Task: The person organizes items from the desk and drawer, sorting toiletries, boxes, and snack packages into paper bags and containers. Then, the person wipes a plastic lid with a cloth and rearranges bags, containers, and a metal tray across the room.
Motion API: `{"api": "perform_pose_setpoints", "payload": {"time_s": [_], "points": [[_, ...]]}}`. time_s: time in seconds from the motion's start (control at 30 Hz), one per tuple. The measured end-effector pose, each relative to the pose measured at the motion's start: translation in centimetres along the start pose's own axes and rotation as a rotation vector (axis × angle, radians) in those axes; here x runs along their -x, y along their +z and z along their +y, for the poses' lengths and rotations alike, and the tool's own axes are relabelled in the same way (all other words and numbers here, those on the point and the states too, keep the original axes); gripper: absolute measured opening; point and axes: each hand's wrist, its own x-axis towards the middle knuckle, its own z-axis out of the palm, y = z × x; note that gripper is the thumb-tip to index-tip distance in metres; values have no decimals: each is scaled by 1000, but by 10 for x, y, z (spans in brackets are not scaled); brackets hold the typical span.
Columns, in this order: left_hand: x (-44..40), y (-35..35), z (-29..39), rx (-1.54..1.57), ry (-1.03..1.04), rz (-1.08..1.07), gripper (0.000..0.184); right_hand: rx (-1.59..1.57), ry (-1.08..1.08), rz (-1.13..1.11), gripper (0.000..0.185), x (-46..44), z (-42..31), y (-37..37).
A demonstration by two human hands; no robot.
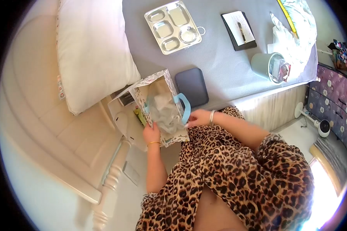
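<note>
A patterned paper gift bag (178, 137) with light blue ribbon handles (186, 108) is tilted so that its open top faces me. Crumpled whitish, see-through material (165, 111) fills part of its inside. My left hand (152, 134) grips the near left edge of the bag, thumb upward. At the bag's right edge, just below the blue handle, my right hand (199, 118) is closed with the fingertips on the rim. A dark grey flat case (192, 87) lies on the bed right behind the bag.
On the grey bed (223, 77) lie a steel compartment tray (173, 27), a notepad with a pen (239, 30) and white plastic bags (287, 44). A pale green bin (261, 65) lies tipped near the edge. A white pillow (94, 50) is at left, a white camera (323, 128) at right.
</note>
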Motion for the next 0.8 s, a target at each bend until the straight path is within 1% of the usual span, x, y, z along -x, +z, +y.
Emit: {"api": "perform_pose_setpoints", "payload": {"time_s": [0.07, 0.1, 0.13, 0.17, 0.27, 0.33, 0.37, 0.43, 0.47, 0.5, 0.57, 0.6, 0.63, 0.7, 0.73, 0.77, 0.8], "points": [[4, 8, -4, -28, 17, 19, 39, 71, 164, 42, 56, 7, 15, -32], [11, 11, -2, -70, 0, 33, 38, 32, 307, 78, 53, 3, 35, -42], [18, 15, 0, -111, -17, 46, 37, 90, 344, 275, 51, -7, 67, -45], [25, 18, 2, -99, -13, 61, 37, 44, 429, 483, 52, -13, 93, -46], [38, 25, 8, -51, 2, 95, 37, -128, 585, 816, 53, -42, 150, -48], [44, 24, 11, 0, 1, 105, 37, -241, 647, 922, 54, -70, 172, -42], [45, 22, 15, -8, -44, 80, 37, -298, 678, 974, 55, -82, 180, -40], [48, 12, 26, -22, -133, 29, 37, -282, 659, 889, 56, -89, 180, -37], [48, 13, 23, -43, -142, 47, 36, -267, 647, 849, 57, -87, 178, -35], [47, 15, 18, -58, -151, 60, 35, -215, 523, 890, 54, -94, 199, -25], [42, 17, 4, -79, -139, 56, 33, -133, 426, 972, 52, -83, 188, -18], [41, 19, -7, -77, -124, 50, 32, -83, 364, 1007, 51, -71, 176, -21], [43, 20, -13, -75, -109, 44, 31, -58, 319, 992, 45, -52, 170, -21], [54, 21, -20, -127, -113, -10, 29, -52, 245, 1009, 42, -13, 179, -20], [64, 23, -27, -140, -136, -21, 29, -144, 233, 1003, 41, 20, 160, -23], [71, 30, -37, -140, -99, -7, 28, -237, 224, 992, 39, 53, 140, -22], [77, 34, -48, -142, -62, 9, 28, -344, 197, 1022, 35, 62, 154, -20]]}}
